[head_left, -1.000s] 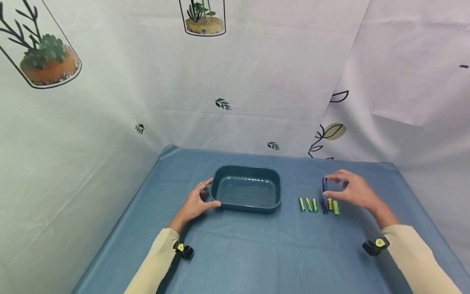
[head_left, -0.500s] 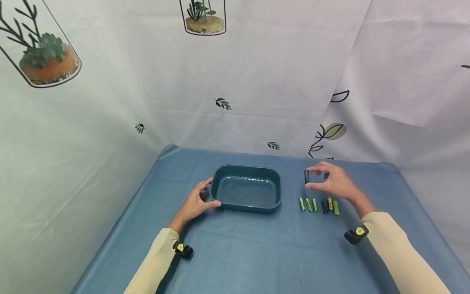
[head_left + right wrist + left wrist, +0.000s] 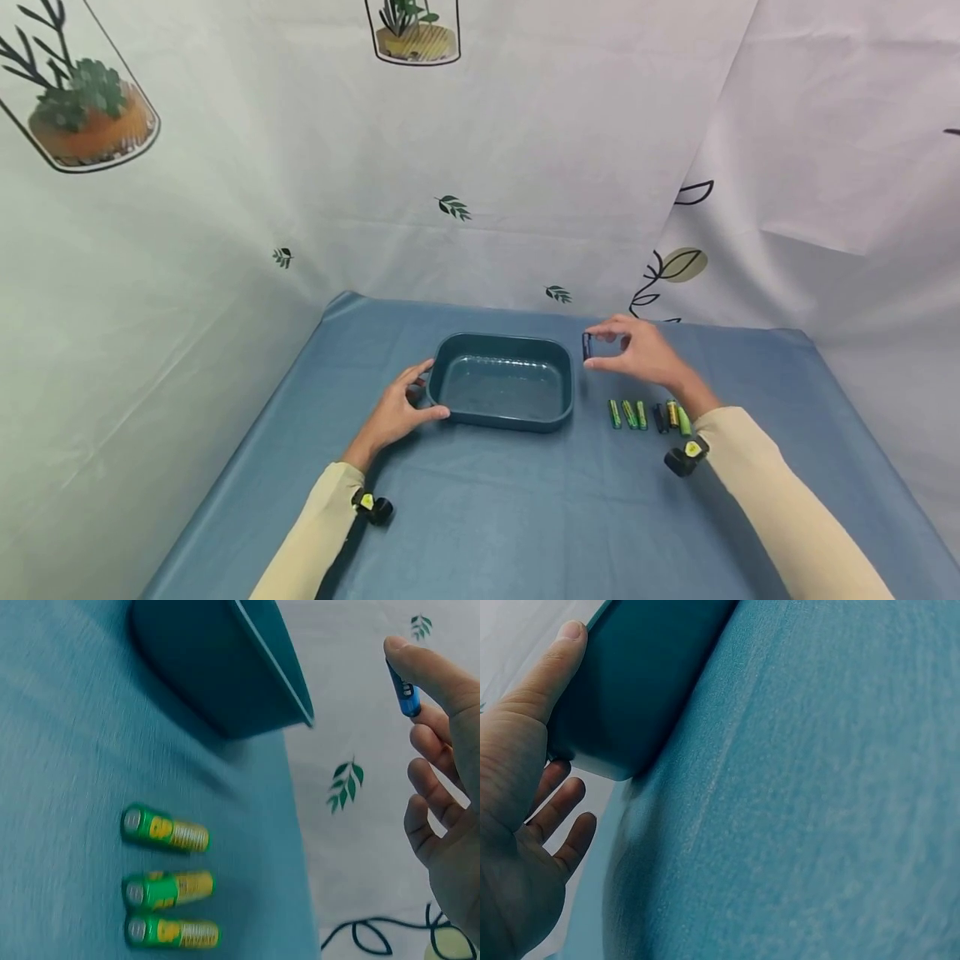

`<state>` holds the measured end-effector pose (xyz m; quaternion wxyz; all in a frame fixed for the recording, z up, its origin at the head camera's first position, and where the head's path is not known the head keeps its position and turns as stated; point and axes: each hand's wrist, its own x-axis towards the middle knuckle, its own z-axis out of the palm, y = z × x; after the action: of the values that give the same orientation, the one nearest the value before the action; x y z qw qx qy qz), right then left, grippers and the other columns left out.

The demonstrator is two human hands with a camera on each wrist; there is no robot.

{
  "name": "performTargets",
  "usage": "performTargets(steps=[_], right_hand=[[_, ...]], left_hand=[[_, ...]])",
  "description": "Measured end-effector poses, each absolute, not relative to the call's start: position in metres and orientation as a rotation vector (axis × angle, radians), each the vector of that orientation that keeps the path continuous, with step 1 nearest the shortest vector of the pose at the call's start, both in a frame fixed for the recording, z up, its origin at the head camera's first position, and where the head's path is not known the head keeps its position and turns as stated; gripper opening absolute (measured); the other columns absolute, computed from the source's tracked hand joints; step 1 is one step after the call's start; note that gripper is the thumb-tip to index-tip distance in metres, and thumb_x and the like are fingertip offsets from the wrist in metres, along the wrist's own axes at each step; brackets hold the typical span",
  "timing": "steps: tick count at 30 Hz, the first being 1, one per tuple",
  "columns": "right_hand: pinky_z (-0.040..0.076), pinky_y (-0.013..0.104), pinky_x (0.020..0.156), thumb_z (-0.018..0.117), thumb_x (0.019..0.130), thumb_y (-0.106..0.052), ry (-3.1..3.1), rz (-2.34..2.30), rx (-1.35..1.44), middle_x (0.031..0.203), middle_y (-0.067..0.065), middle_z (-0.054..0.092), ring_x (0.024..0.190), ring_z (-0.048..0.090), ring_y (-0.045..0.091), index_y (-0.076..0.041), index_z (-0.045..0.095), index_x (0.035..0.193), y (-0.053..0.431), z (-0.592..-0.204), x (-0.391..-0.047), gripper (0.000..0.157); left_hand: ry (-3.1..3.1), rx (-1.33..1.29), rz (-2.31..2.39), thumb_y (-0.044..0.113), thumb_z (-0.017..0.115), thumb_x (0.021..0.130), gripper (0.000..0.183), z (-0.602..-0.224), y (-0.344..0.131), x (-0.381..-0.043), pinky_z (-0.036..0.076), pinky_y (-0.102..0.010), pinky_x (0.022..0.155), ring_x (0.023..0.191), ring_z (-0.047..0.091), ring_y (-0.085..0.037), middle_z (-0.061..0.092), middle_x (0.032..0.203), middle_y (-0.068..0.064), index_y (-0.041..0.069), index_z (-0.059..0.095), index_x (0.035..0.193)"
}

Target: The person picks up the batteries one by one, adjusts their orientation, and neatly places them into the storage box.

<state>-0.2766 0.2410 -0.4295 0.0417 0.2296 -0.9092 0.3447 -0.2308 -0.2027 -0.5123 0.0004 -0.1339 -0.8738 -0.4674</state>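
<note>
Bright head view, dim bluish wrist views

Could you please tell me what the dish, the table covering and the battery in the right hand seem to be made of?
Dish: probably glazed ceramic, possibly plastic; its smooth interior shows glossy highlights.
Table covering: likely matte fabric, judging by its creases and fine-grained surface.
Battery in the right hand: presumably a metal cell in a smooth printed wrapper, since pale markings show on its blue side.

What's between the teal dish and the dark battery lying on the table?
Three green batteries lie on the cloth between the dish and that dark battery, seen in the head view.
</note>
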Motion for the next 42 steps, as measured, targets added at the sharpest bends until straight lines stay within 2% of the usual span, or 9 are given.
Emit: performTargets(steps=[8, 16, 23, 27, 42], right_hand=[[0.051, 0.037, 0.075, 0.09, 0.079, -0.04, -2.748, 1.081, 0.778, 0.105, 0.007, 0.066, 0.093, 0.057, 0.017, -0.014, 0.075, 0.125, 0.212, -0.426, -0.287, 0.054], [0.05, 0.038, 0.073, 0.09, 0.079, -0.037, -2.753, 1.178, 0.783, 0.104, 0.005, 0.066, 0.093, 0.061, 0.025, -0.014, 0.075, 0.125, 0.184, -0.43, -0.294, 0.053], [0.048, 0.036, 0.072, 0.089, 0.079, -0.04, -2.782, 1.177, 0.769, 0.105, -0.001, 0.065, 0.092, 0.058, 0.017, -0.017, 0.076, 0.125, 0.16, -0.438, -0.296, 0.052], [0.049, 0.037, 0.071, 0.089, 0.08, -0.04, -2.764, 1.224, 0.756, 0.104, 0.0, 0.064, 0.091, 0.057, 0.018, -0.017, 0.075, 0.125, 0.148, -0.44, -0.297, 0.052], [0.051, 0.039, 0.077, 0.087, 0.082, -0.041, -2.78, 1.333, 0.75, 0.11, 0.002, 0.064, 0.093, 0.058, 0.019, -0.017, 0.073, 0.129, 0.106, -0.445, -0.299, 0.055]], left_hand=[[-2.745, -0.419, -1.465, 0.045, 0.089, 0.078, 0.097, -0.513, -0.203, -0.232, 0.05, -0.056, 0.097, 0.12, 0.058, -0.034, 0.044, 0.156, -0.008, 0.024, 0.04, 0.158], [-2.747, -0.421, -1.468, 0.045, 0.089, 0.078, 0.097, -0.512, -0.203, -0.233, 0.05, -0.056, 0.097, 0.121, 0.057, -0.034, 0.044, 0.155, -0.008, 0.024, 0.04, 0.159], [-2.75, -0.422, -1.472, 0.045, 0.089, 0.078, 0.097, -0.512, -0.203, -0.232, 0.049, -0.056, 0.099, 0.123, 0.056, -0.034, 0.044, 0.155, -0.009, 0.024, 0.039, 0.159], [-2.756, -0.415, -1.472, 0.045, 0.089, 0.078, 0.097, -0.513, -0.203, -0.232, 0.049, -0.056, 0.098, 0.123, 0.056, -0.034, 0.044, 0.155, -0.008, 0.025, 0.039, 0.159], [-2.75, -0.426, -1.456, 0.046, 0.089, 0.077, 0.098, -0.511, -0.203, -0.231, 0.049, -0.056, 0.098, 0.123, 0.057, -0.034, 0.043, 0.157, -0.008, 0.023, 0.04, 0.159]])
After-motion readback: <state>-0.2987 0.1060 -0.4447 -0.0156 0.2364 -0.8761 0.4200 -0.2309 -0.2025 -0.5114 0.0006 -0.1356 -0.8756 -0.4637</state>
